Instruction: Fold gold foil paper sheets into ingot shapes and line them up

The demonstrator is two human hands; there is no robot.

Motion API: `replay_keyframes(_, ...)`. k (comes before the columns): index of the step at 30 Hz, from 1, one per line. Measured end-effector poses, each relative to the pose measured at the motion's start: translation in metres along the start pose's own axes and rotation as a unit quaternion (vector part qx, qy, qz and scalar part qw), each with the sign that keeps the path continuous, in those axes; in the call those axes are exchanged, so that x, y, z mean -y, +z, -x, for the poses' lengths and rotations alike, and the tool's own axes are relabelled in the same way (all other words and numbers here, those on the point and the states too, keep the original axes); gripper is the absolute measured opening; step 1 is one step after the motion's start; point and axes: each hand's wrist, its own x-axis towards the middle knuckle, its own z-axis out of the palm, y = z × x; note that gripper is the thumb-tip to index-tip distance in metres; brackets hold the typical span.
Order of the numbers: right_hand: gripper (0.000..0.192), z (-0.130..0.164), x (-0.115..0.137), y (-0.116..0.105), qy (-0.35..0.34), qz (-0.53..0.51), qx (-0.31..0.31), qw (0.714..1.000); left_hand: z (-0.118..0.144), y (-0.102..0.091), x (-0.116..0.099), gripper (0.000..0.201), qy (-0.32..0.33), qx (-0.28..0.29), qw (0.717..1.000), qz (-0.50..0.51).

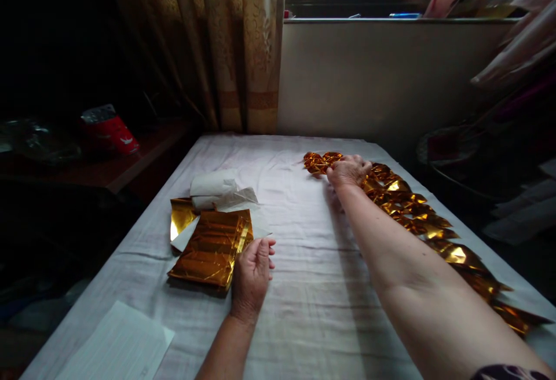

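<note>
My right hand (350, 170) reaches to the far right of the bed-like, cloth-covered surface. Its fingers are closed at the row of folded gold foil pieces (412, 212), pinching one of them, though the fingertips are partly hidden behind the hand. A few more foil pieces (316, 163) lie just left of it. Beside the stack of flat gold foil sheets (212, 249), my left hand (252, 276) rests on its side, fingers loosely curled, with nothing seen in them. It touches or nearly touches the stack's right edge.
Crumpled white paper (212, 189) and a loose gold sheet (180, 218) lie behind the stack. A lined paper sheet (119, 342) is at the near left. A curtain (260, 50) and wall (347, 79) stand behind. A red container (115, 134) sits on the left-hand shelf.
</note>
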Motion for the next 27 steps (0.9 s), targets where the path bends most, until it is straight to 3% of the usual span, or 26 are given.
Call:
replay_keyframes(12, 0.025, -0.01, 0.003, 0.008, -0.022, 0.004, -0.015, 1.0, -0.001, 0.0, 0.006, 0.052, 0.026, 0.01, 0.999, -0.039)
replay_keyframes(15, 0.029, 0.006, 0.011, -0.002, -0.049, -0.022, -0.018, 0.998, -0.001, 0.0, 0.006, 0.051, 0.028, 0.01, 0.999, -0.042)
replay_keyframes(19, 0.034, 0.042, 0.03, -0.014, -0.082, -0.076, 0.049, 0.993, -0.002, 0.0, 0.005, 0.05, 0.029, 0.013, 0.999, -0.041)
replay_keyframes(23, 0.027, 0.079, 0.041, -0.014, -0.111, -0.094, 0.095, 0.985, -0.002, 0.0, 0.004, 0.052, 0.019, 0.009, 0.999, -0.026)
replay_keyframes(27, 0.028, 0.102, 0.038, -0.009, -0.139, -0.119, 0.1, 0.978, -0.002, 0.0, 0.002, 0.053, 0.003, 0.012, 1.0, -0.02)
